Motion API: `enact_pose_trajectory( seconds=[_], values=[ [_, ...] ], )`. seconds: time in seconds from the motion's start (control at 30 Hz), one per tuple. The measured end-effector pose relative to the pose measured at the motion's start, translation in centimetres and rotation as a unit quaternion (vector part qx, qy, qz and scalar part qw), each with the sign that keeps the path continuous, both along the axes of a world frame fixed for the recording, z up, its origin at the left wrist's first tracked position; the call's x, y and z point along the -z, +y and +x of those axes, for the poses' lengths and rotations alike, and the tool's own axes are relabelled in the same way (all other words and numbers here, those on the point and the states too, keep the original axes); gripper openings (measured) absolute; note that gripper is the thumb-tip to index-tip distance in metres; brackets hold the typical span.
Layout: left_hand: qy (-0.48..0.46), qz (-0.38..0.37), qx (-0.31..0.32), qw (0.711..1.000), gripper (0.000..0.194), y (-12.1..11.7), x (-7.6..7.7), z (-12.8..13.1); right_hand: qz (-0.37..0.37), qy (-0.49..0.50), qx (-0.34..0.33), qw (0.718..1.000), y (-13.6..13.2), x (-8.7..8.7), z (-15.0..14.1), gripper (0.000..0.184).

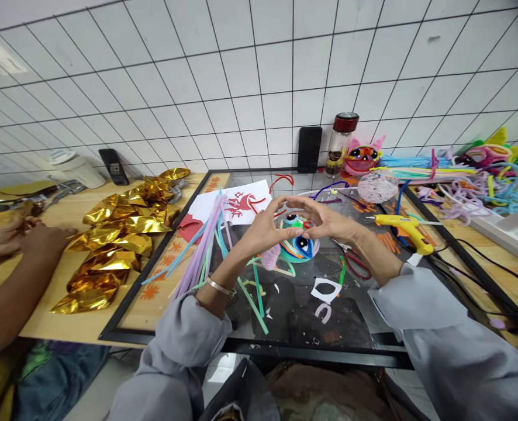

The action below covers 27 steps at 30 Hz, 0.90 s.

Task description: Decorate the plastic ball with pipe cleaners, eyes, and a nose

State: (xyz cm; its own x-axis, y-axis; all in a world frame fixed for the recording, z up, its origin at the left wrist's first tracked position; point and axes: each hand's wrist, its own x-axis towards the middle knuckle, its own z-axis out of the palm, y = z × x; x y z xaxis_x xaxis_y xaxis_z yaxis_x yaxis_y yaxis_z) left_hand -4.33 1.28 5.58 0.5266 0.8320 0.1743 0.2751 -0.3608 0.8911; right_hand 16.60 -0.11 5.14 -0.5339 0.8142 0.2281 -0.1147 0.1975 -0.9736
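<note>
My left hand [270,227] and my right hand [324,221] are raised over the dark mat, fingers curved and tips meeting at the top, thumbs meeting below, so together they frame a ring. Neither appears to hold anything. Through and beneath that ring shows a colourful pipe-cleaner mask [300,250] with blue-rimmed eyes; my thumbs partly cover it. Left of it lies a fuzzy lilac piece [270,256]. Nearer me are a white paper with an oval hole [327,289] and a small lilac curl [323,313]. Red-handled scissors [358,265] rest beside my right wrist.
Lilac and blue pipe cleaners [206,245] lie left, by white paper with a red cutout [241,204]. A yellow glue gun [410,231] with cables is right. Behind stand a bottle [335,149] and a phone [309,149]. Another person's arm [26,275] is left, near gold foil [110,234].
</note>
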Motion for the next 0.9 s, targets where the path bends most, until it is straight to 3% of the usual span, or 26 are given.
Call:
enact_pose_trajectory(
  seconds=[0.17,0.43,0.57,0.7,0.9],
  values=[
    [-0.002,-0.031,0.025,0.999,0.093,0.1,0.1,-0.3,-0.02,-0.002,-0.01,1.0,0.4,0.5,0.1,0.079],
    [-0.094,-0.111,0.064,0.987,0.091,0.2,0.2,-0.2,-0.041,0.005,-0.003,0.999,0.9,0.8,-0.1,0.076],
    [-0.109,-0.166,0.041,0.979,0.101,-0.1,0.4,-0.3,-0.058,0.002,0.049,0.997,0.5,0.8,-0.1,0.073],
    [-0.086,-0.195,-0.01,0.977,0.11,-0.3,0.5,-0.4,-0.073,0.02,0.144,0.987,-0.6,1.0,0.2,0.062],
    [-0.038,-0.191,-0.054,0.979,0.096,-0.3,0.8,-0.4,-0.063,0.005,0.243,0.968,-4.2,1.9,1.8,0.06]
  ],
)
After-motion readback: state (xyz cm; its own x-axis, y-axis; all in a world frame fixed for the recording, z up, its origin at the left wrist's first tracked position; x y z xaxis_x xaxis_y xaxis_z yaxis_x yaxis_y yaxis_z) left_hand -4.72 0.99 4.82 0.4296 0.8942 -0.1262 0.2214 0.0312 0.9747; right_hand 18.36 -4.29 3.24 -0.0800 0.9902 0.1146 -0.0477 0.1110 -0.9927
